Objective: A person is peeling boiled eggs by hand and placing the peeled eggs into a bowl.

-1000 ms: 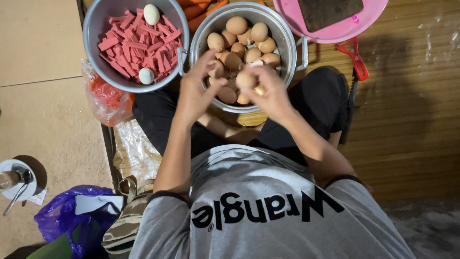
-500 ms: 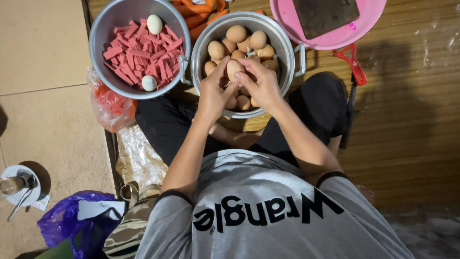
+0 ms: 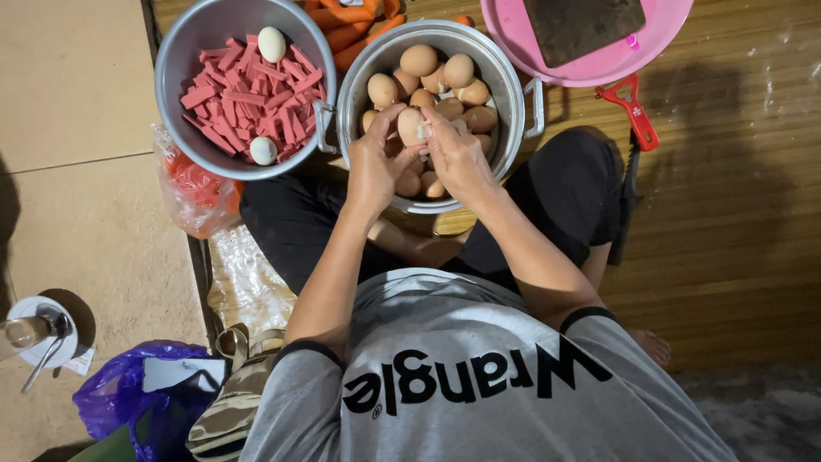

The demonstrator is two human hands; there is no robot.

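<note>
Both my hands meet over a metal pot (image 3: 516, 81) filled with brown eggs. Between them they hold one brown egg (image 3: 410, 126), with a patch of white showing where the shell is broken. My left hand (image 3: 375, 169) cups the egg from the left. From the right, the fingers of my right hand (image 3: 459, 156) press on the broken patch. To the left of the pot stands a metal bowl (image 3: 182, 53) of pink sausage strips, with two peeled white eggs (image 3: 272, 43) lying on the strips.
Carrots (image 3: 349, 27) lie behind the pot and bowl. A pink tray (image 3: 599, 70) with a dark cleaver sits at the top right, and a red-handled tool (image 3: 630, 109) lies beside it. An orange plastic bag (image 3: 192, 195), a blue bag (image 3: 120, 395) and a glass on a saucer (image 3: 34, 338) are at the left.
My hands have come together over the pot and rose a little, and both now hold the egg. The view has shifted slightly.
</note>
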